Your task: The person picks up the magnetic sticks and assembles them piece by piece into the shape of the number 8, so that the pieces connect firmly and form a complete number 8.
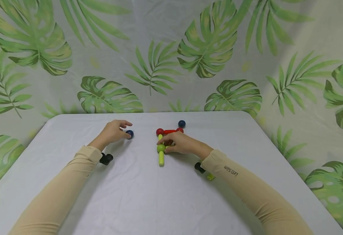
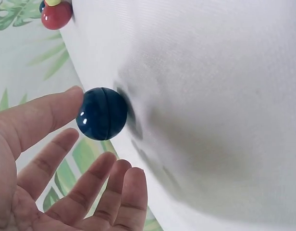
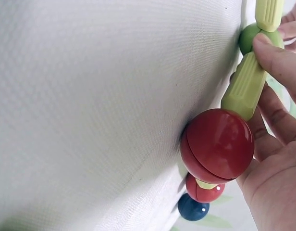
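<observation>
A dark blue ball (image 1: 129, 134) lies at the centre-left of the table. My left hand (image 1: 113, 131) is beside it: the thumb touches the blue ball (image 2: 102, 114), and the other fingers spread apart from it. To the right stands a joined figure of balls and rods. Its green ball (image 1: 161, 148) has one yellow-green rod (image 1: 161, 159) pointing toward me and another leading to a red ball (image 1: 159, 132). My right hand (image 1: 181, 143) pinches a yellow-green rod (image 3: 244, 86) close to the green ball, thumb in front and fingers behind. That rod is mostly hidden in the head view.
A red rod (image 1: 170, 131) links the red ball to a second red ball (image 1: 179, 130). Another dark blue ball (image 1: 181, 124) sits just behind. One loose yellow-green piece (image 1: 210, 176) shows partly under the right sleeve. A leaf-patterned curtain (image 1: 151, 71) hangs behind the white table (image 1: 136, 202).
</observation>
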Demonstrator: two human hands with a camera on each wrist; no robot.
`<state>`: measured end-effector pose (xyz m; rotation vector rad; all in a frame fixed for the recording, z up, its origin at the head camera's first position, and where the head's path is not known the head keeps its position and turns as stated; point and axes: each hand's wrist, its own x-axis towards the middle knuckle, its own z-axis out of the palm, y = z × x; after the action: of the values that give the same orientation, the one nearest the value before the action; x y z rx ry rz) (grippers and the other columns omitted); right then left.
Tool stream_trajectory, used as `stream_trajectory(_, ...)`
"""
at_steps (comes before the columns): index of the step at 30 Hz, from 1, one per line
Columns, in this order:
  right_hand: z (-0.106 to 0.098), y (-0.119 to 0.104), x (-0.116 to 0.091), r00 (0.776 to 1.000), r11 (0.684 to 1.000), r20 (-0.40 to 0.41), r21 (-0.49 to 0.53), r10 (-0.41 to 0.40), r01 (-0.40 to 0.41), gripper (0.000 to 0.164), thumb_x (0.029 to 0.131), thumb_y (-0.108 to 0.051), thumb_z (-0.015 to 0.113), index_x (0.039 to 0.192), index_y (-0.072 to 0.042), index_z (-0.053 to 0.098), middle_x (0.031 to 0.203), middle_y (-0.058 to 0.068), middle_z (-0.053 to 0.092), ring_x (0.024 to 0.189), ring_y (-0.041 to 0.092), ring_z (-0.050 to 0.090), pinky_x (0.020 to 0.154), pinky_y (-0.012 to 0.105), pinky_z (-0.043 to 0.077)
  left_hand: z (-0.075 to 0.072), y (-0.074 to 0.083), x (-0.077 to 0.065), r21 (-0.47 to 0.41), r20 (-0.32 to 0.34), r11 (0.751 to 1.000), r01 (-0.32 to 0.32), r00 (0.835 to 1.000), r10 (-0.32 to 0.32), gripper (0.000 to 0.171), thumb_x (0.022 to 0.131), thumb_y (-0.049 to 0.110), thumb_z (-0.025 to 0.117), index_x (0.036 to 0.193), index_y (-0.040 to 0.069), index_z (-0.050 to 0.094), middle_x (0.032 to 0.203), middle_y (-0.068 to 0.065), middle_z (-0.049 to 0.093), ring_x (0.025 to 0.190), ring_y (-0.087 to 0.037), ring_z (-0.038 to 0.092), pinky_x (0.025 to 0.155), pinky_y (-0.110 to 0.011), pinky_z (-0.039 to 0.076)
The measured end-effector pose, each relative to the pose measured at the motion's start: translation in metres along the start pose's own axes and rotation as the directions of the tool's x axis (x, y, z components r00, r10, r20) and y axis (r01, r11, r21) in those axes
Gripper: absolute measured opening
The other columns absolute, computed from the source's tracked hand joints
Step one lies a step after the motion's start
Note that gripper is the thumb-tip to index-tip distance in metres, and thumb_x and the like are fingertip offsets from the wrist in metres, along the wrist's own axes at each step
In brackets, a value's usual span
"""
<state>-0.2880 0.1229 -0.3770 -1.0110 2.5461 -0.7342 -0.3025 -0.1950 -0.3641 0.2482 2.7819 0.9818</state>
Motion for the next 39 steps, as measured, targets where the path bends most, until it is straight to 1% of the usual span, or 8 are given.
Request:
stream_trajectory(6, 0.0, -0.001, 0.0, 1.0, 1.0, -0.002, -0.008, 0.009, -0.009, 0.039, 0.099, -0.013, 0.079, 0.137, -0.018, 0.074, 0.122, 0.0, 0.075, 0.113, 0.015, 0.067, 0.104, 0.032, 0.056, 0.003, -0.004, 0.002, -0.014, 0.012, 1.0, 0.003, 1.0, -0.002, 0.058, 0.097, 0.016, 0.077, 0.152, 0.008, 0.059, 0.155, -0.028, 0.054, 0.141, -0.046, 0.056, 0.113, -0.058, 0.048)
stream_trajectory(9, 0.0, -0.002, -0.001, 1.0, 1.0, 0.0, -0.003, 0.013, -0.013, 0.039, 0.099, -0.012, 0.079, 0.137, -0.018, 0.074, 0.123, 0.001, 0.075, 0.114, 0.015, 0.067, 0.105, 0.032, 0.056, 0.005, -0.004, 0.002, -0.022, 0.021, 1.0, 0.014, 1.0, -0.014, 0.058, 0.097, 0.015, 0.078, 0.151, 0.009, 0.06, 0.155, -0.028, 0.055, 0.142, -0.046, 0.054, 0.114, -0.058, 0.047)
stream_trajectory(14, -0.001, -0.003, -0.001, 1.0, 1.0, 0.001, 0.001, 0.014, -0.014, 0.038, 0.099, -0.012, 0.078, 0.137, -0.018, 0.074, 0.123, 0.001, 0.076, 0.114, 0.015, 0.068, 0.105, 0.031, 0.056, 0.007, -0.005, 0.002, -0.025, 0.026, 0.999, 0.028, 0.999, -0.027, 0.056, 0.097, 0.015, 0.078, 0.15, 0.009, 0.061, 0.152, -0.028, 0.056, 0.139, -0.046, 0.054, 0.113, -0.057, 0.048)
stream_trajectory(20, -0.001, -0.003, -0.002, 1.0, 1.0, -0.005, 0.001, 0.019, -0.019, 0.038, 0.099, -0.012, 0.079, 0.136, -0.019, 0.074, 0.122, 0.001, 0.076, 0.113, 0.015, 0.067, 0.104, 0.031, 0.056, 0.009, -0.007, 0.004, -0.054, 0.026, 0.998, 0.046, 0.999, -0.045, 0.055, 0.096, 0.015, 0.078, 0.149, 0.009, 0.062, 0.152, -0.027, 0.057, 0.139, -0.046, 0.054, 0.113, -0.056, 0.048)
stream_trajectory(27, 0.0, -0.003, -0.001, 1.0, 1.0, -0.002, 0.0, 0.025, -0.025, 0.039, 0.099, -0.013, 0.079, 0.137, -0.019, 0.074, 0.125, 0.0, 0.075, 0.114, 0.015, 0.067, 0.105, 0.032, 0.056, 0.009, -0.007, 0.005, -0.051, 0.029, 0.996, 0.067, 0.997, -0.065, 0.053, 0.096, 0.016, 0.078, 0.147, 0.011, 0.064, 0.151, -0.026, 0.057, 0.138, -0.046, 0.053, 0.111, -0.055, 0.048)
stream_trajectory(32, 0.001, -0.001, 0.0, 1.0, 1.0, -0.005, -0.005, 0.015, -0.015, 0.038, 0.099, -0.013, 0.078, 0.137, -0.019, 0.074, 0.124, 0.001, 0.076, 0.113, 0.015, 0.067, 0.104, 0.031, 0.056, 0.01, -0.008, 0.007, -0.046, 0.024, 0.997, 0.065, 0.998, -0.064, 0.049, 0.096, 0.016, 0.079, 0.143, 0.011, 0.067, 0.148, -0.027, 0.058, 0.136, -0.045, 0.054, 0.109, -0.055, 0.048)
stream_trajectory(39, 0.0, -0.002, -0.001, 1.0, 1.0, -0.005, -0.004, 0.017, -0.017, 0.038, 0.099, -0.013, 0.079, 0.137, -0.019, 0.074, 0.123, 0.001, 0.076, 0.113, 0.015, 0.068, 0.104, 0.031, 0.056, 0.012, -0.007, 0.006, -0.031, 0.013, 0.998, 0.05, 0.999, -0.05, 0.047, 0.096, 0.018, 0.079, 0.141, 0.011, 0.069, 0.143, -0.027, 0.061, 0.129, -0.043, 0.057, 0.104, -0.052, 0.049)
